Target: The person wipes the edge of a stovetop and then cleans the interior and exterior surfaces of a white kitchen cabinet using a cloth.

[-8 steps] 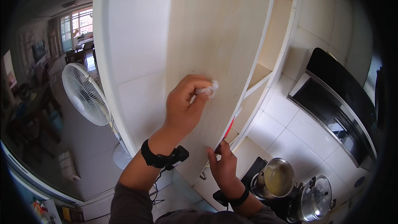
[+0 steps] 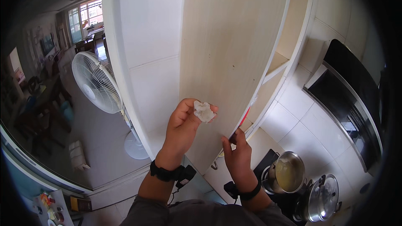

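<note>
My left hand (image 2: 183, 122) is closed around a crumpled white tissue (image 2: 204, 112), its wadded face turned up. It is in front of the pale wood-grain side panel (image 2: 226, 37) of a tall cabinet, and seems a little apart from it. A few small dark specks show on the panel. Lower and to the right, my right hand (image 2: 238, 155) is closed on the panel's front edge, thumb on the near face and fingers around the other side, partly hidden. Just above those fingers a red item (image 2: 244, 116) sticks out from inside the cabinet.
On the right a stove holds an open steel pot (image 2: 290, 171) with yellowish contents and a lidded steel pot (image 2: 323, 199). A black range hood (image 2: 347, 104) hangs above. A white standing fan (image 2: 95, 83) is at the left, beyond the white wall edge (image 2: 114, 37).
My left hand has drawn down and back from the panel with the tissue, turning it upward. My right hand keeps its hold on the edge. The whole view has shifted slightly.
</note>
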Demonstrator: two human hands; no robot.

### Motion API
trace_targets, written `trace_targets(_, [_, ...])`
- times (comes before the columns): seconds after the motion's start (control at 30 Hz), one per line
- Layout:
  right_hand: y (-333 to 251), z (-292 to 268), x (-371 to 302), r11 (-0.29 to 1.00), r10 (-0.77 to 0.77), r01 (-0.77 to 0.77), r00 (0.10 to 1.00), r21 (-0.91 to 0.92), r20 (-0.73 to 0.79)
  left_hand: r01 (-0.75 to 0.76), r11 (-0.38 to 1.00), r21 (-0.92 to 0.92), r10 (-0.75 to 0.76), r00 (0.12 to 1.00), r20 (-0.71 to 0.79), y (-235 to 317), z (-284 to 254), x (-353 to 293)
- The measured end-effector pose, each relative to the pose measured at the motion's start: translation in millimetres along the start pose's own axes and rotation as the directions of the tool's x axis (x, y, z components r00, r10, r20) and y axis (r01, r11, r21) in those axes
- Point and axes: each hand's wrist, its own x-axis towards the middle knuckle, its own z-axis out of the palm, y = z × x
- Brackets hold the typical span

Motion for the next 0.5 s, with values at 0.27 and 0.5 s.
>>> trace_targets(0.27, [-34.1,-22.6,-15.9,0.947,-0.288,0.292,0.957,0.137,-0.042,-0.068,0.957,0.283,0.06,0.998,0.035,-33.8,-6.2,-62.8])
trace_targets(0.5, [-20.6,-12.2,-26.1,0.902,-0.048,0.014,0.997,0.432,0.067,-0.079,0.897,0.435,0.106,0.994,-0.037,-42.8,1.6,-82.2])
